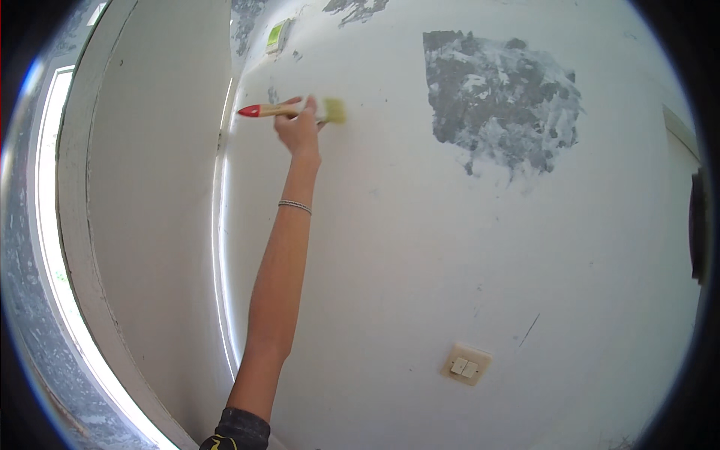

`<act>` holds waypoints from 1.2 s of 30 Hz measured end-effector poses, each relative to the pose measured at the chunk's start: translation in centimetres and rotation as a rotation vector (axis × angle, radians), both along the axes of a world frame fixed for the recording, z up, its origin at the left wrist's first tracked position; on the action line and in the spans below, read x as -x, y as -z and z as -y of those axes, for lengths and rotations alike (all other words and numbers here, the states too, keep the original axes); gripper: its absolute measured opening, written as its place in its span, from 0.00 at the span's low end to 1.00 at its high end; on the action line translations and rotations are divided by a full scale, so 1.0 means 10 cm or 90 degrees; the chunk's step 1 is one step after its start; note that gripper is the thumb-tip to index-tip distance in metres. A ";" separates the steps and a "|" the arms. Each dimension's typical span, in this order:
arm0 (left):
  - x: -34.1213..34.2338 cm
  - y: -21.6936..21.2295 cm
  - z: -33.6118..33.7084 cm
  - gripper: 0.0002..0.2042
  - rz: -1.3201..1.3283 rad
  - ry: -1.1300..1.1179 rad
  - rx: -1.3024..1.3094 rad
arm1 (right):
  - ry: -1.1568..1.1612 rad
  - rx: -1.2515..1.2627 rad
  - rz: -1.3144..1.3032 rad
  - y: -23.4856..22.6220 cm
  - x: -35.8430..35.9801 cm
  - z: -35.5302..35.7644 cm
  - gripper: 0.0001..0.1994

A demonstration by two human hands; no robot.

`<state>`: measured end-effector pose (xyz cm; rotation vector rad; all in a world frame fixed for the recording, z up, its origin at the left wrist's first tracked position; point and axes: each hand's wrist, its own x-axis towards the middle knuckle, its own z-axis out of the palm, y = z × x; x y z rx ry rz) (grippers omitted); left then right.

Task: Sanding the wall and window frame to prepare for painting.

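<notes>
From the head camera, looking up along a white wall [420,247], my one visible arm rises from the lower edge of the picture and stretches high, a thin bracelet [295,205] around the wrist. I cannot say for sure which arm it is; it enters left of centre, so I take it for my left hand [298,129], and my other hand is out of sight. The hand is closed around a paintbrush [294,110], gripping it about midway along its length. The brush lies nearly level across the wall: its wooden handle with a red tip points left, toward the corner where the wall meets a window reveal [157,225], and its pale bristles [334,111] stick out to the right of my fingers, lying against or just off the wall. Well to the right of the bristles, at about the same height, is a big rough grey patch [501,112] where the white coating is missing. Smaller grey patches sit near the top edge. Far below, right of my arm, is a cream double light switch [465,365].
</notes>
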<state>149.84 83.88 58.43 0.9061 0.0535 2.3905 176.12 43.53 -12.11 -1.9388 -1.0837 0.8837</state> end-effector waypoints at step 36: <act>-0.45 5.26 0.77 0.04 -0.310 -0.388 0.576 | -0.158 -0.033 -0.104 0.12 0.75 0.16 0.16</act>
